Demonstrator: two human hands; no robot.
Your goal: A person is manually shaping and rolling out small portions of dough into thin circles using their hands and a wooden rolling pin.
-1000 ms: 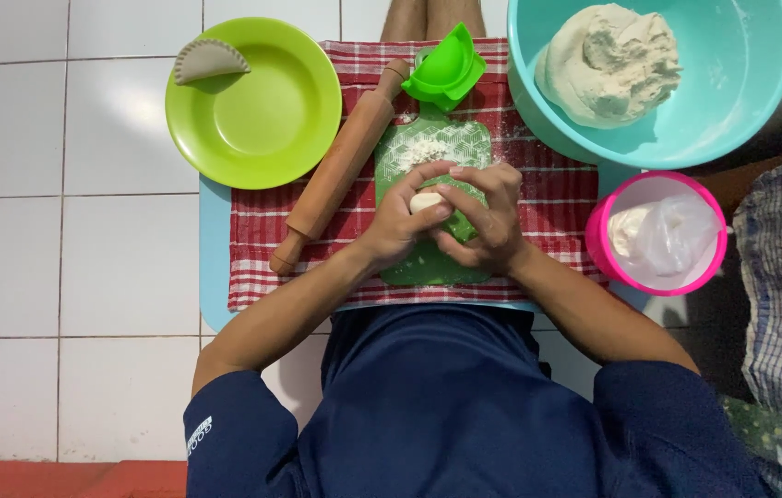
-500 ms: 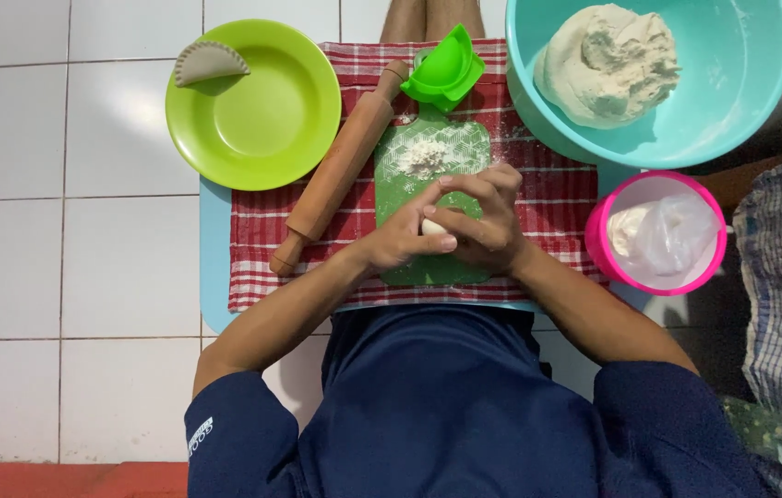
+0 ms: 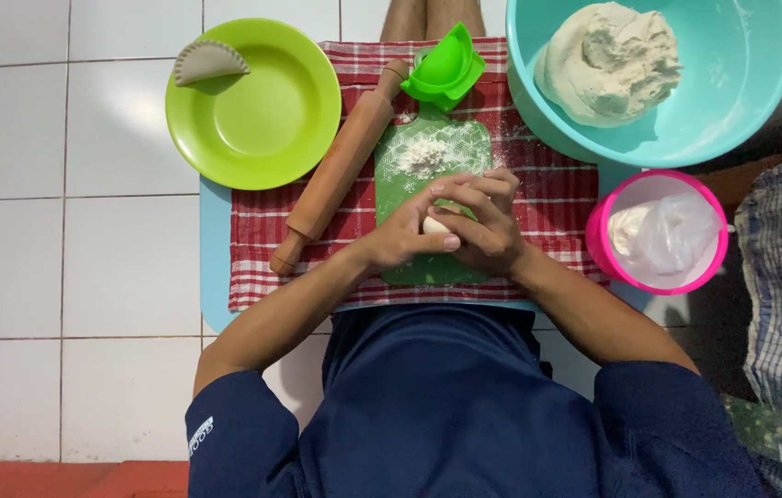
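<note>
Both hands are cupped together over a green cutting board (image 3: 428, 148) dusted with flour. My left hand (image 3: 405, 238) and my right hand (image 3: 483, 221) press a small pale dough ball (image 3: 435, 224) between them; only a sliver of it shows. A wooden rolling pin (image 3: 340, 166) lies diagonally just left of the board. A green dumpling press (image 3: 444, 66) sits at the board's far end.
A lime green plate (image 3: 262, 111) at the far left carries one folded dumpling (image 3: 210, 61). A turquoise bowl (image 3: 741, 101) at the far right holds a large dough mass (image 3: 608, 60). A pink tub (image 3: 656, 232) with a plastic bag stands right. A red checked cloth (image 3: 548, 198) covers the tray.
The hands have shifted slightly around the dough ball, with the right hand now closing further over it. Nothing else has moved.
</note>
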